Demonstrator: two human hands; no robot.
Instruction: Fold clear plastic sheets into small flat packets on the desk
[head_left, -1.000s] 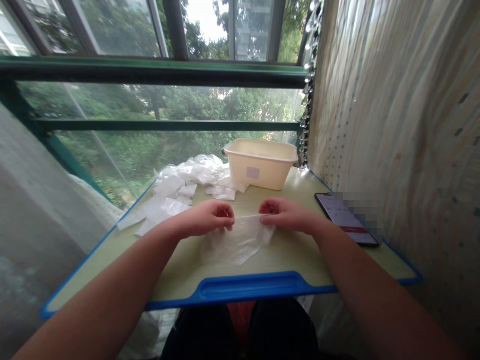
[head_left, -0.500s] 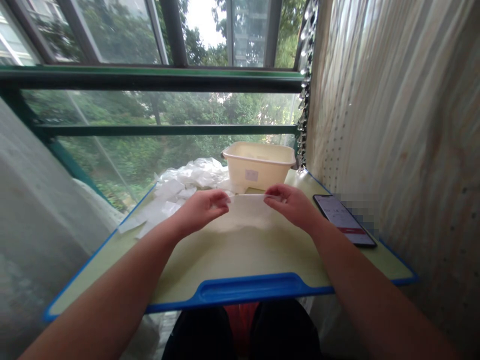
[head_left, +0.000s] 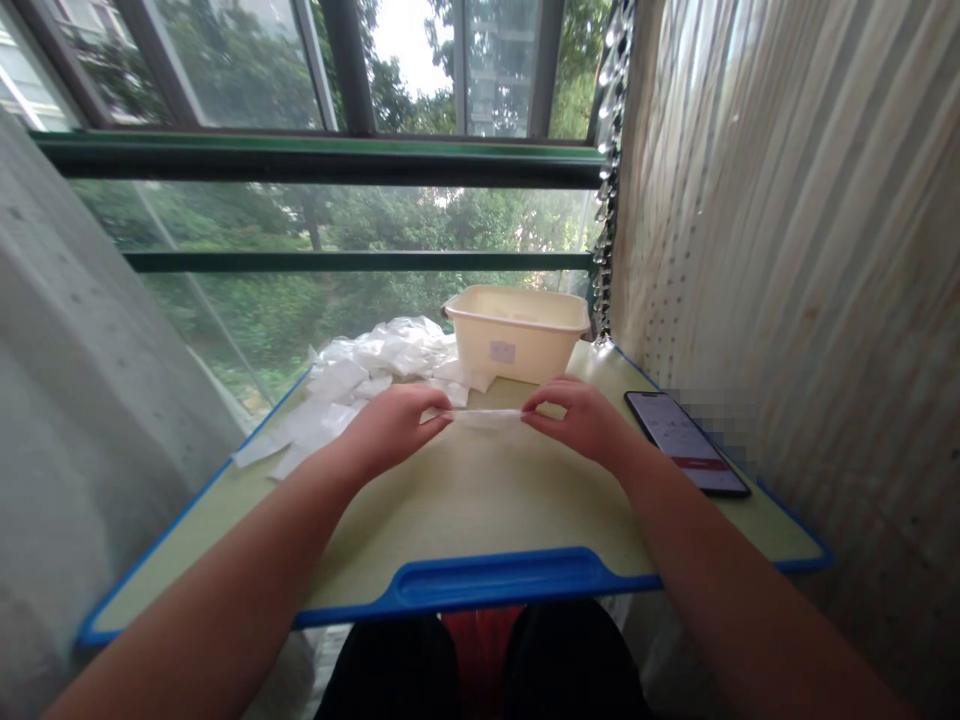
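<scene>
Between my two hands stretches a thin white translucent sheet (head_left: 487,417), showing as a narrow strip above the table. My left hand (head_left: 405,425) pinches its left end between thumb and fingers. At the opposite end, my right hand (head_left: 574,415) pinches it the same way. Whether the strip is folded or a sheet seen nearly edge-on, I cannot tell. Behind my left hand lies a loose pile of similar thin white sheets (head_left: 382,350). A cream plastic bin (head_left: 517,350) with a small label stands just beyond my hands.
The pale table (head_left: 480,510) has a blue rim with a shallow blue tray (head_left: 502,575) at its near edge. A phone (head_left: 686,445) with a lit screen lies to the right. Curtains hang on both sides, and a green window rail (head_left: 322,160) runs behind.
Both hands have come slightly down and toward me, closing tighter at the sheet's ends. The sheet hung lower before; now it shows as a narrower strip.
</scene>
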